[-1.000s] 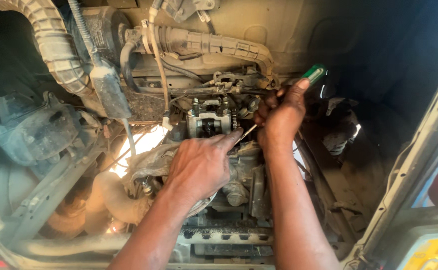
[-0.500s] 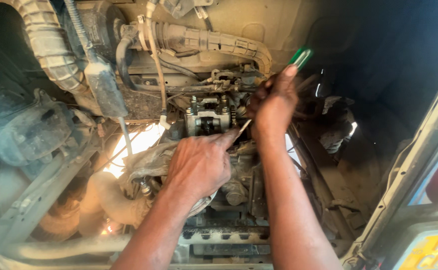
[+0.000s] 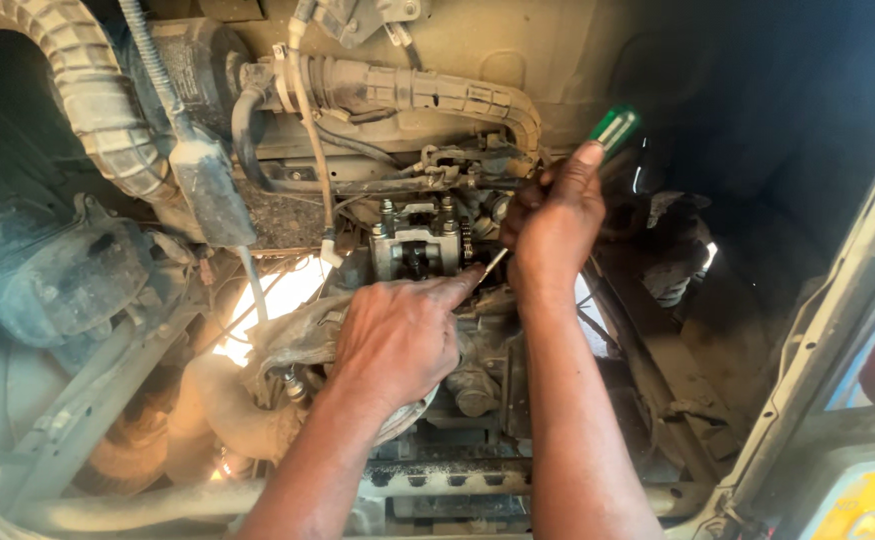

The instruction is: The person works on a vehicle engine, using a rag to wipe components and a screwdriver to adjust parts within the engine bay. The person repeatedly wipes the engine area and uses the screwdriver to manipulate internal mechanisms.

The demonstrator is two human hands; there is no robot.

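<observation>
right hand [image 3: 549, 232]: fist wrapped round green-handled screwdriver [image 3: 612, 128], tip down at valve block [image 3: 419, 243], frame centre | left hand [image 3: 397, 340]: forefinger extended, steadying the tip, holding nothing | progress: adjustment looks mid-way (cover off, nothing refitted)

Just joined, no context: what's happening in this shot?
A person is working bare-handed inside a dusty engine bay. The right hand grips a green-handled screwdriver, its metal shaft angled down toward the small engine block. The left hand rests just below, index finger pointing at the shaft's tip. Ribbed hoses run above.
</observation>
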